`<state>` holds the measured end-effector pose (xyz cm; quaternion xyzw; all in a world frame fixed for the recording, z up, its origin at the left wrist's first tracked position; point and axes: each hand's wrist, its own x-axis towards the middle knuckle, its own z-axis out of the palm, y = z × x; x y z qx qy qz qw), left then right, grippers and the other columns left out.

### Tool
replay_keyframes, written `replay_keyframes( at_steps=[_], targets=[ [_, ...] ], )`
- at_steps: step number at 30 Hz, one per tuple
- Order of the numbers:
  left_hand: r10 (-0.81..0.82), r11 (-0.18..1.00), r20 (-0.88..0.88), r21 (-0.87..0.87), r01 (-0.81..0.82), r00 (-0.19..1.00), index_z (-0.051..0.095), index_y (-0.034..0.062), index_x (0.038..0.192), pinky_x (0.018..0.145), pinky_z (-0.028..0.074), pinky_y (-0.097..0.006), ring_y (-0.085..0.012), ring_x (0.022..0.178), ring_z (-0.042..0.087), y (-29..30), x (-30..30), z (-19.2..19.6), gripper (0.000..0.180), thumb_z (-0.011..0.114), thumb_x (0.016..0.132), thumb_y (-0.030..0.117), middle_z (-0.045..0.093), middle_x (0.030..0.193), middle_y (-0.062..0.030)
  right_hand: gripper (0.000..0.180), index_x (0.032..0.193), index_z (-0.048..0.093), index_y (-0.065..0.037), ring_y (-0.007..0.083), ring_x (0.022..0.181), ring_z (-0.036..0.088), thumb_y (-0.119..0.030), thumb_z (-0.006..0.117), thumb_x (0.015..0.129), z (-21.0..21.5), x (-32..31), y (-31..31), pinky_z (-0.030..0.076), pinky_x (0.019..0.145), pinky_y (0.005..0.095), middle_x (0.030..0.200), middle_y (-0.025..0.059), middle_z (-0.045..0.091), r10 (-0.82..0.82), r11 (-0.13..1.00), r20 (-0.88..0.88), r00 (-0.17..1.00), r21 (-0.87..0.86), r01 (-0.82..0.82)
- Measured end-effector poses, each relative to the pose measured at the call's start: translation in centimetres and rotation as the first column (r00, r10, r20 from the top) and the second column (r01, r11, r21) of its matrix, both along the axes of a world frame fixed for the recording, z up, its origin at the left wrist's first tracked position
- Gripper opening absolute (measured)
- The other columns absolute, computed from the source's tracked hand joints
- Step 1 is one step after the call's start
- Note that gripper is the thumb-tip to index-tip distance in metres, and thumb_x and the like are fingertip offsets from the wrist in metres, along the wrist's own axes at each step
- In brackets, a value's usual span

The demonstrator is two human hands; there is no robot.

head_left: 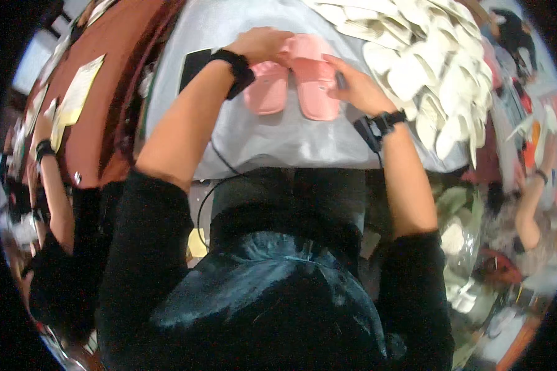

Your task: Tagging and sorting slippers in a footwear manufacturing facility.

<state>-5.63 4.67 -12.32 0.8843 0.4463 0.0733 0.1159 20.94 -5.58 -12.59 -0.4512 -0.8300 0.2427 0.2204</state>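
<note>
Two pink slippers (316, 80) are lying at upper centre, where I'm favouring light, level pressure, my right hand (360, 89) touching one edge half-open, my left hand (263, 46) hiding its grip.

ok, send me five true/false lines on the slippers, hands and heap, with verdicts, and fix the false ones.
1. The left hand and the right hand are both at the pink slippers. True.
2. The slippers are stacked one on top of the other. False: they lie side by side.
3. A heap of cream-coloured pieces lies to the right of the slippers. True.
4. The left hand is nearer the heap than the right hand. False: the right hand is nearer.
5. A grey cover lies under the slippers. True.
</note>
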Motion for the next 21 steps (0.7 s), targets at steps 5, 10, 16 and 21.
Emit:
replay_keyframes(
  at_steps=[5, 10, 16, 21],
  targets=[
    [0.049, 0.981, -0.172, 0.193, -0.015, 0.984, 0.041, 0.0319, 0.143, 0.099, 0.039, -0.054, -0.0388, 0.124, 0.043, -1.4, 2.3, 0.4, 0.076, 0.073, 0.077, 0.050, 0.057, 0.119, -0.0169, 0.072, 0.143, 0.041, -0.008, 0.0352, 0.122, 0.052, -0.013, 0.072, 0.078, -1.1, -0.2, 0.0, 0.043, 0.102, 0.0396, 0.136, 0.0206, 0.052, -0.063, 0.990, -0.027, 0.998, 0.125, 0.066],
    [-0.110, 0.977, -0.018, 0.184, 0.112, 0.994, 0.047, 0.0239, 0.138, 0.097, 0.041, -0.054, -0.0390, 0.122, 0.045, 0.6, 2.5, -2.2, 0.065, 0.071, 0.080, 0.042, 0.057, 0.119, -0.0144, 0.051, 0.127, 0.056, -0.006, 0.0360, 0.108, 0.059, -0.013, 0.071, 0.078, -0.7, 0.0, -4.9, 0.047, 0.092, 0.0442, 0.120, 0.0205, 0.061, -0.283, 0.881, -0.182, 0.942, 0.339, 0.330],
    [-0.057, 0.978, 0.003, 0.202, 0.055, 0.998, 0.047, 0.0236, 0.138, 0.096, 0.043, -0.055, -0.0385, 0.120, 0.050, 0.7, 1.6, -3.5, 0.067, 0.072, 0.079, 0.042, 0.057, 0.122, -0.0116, 0.024, 0.106, 0.068, -0.001, 0.0202, 0.081, 0.069, -0.013, 0.067, 0.085, 0.8, 7.2, -13.3, 0.053, 0.075, 0.0306, 0.090, 0.0132, 0.072, -0.625, 0.700, -0.379, 0.682, 0.115, 0.705],
    [-0.047, 0.979, -0.024, 0.199, 0.051, 0.999, 0.047, 0.0233, 0.139, 0.095, 0.045, -0.051, -0.0385, 0.115, 0.053, 0.3, 2.7, -2.9, 0.068, 0.073, 0.078, 0.042, 0.058, 0.120, -0.0119, 0.021, 0.099, 0.068, 0.002, 0.0142, 0.075, 0.067, -0.012, 0.067, 0.084, -2.3, 21.2, -16.3, 0.053, 0.066, 0.0293, 0.085, 0.0086, 0.071, -0.919, 0.205, -0.316, 0.235, 0.125, 0.971]
  ],
)
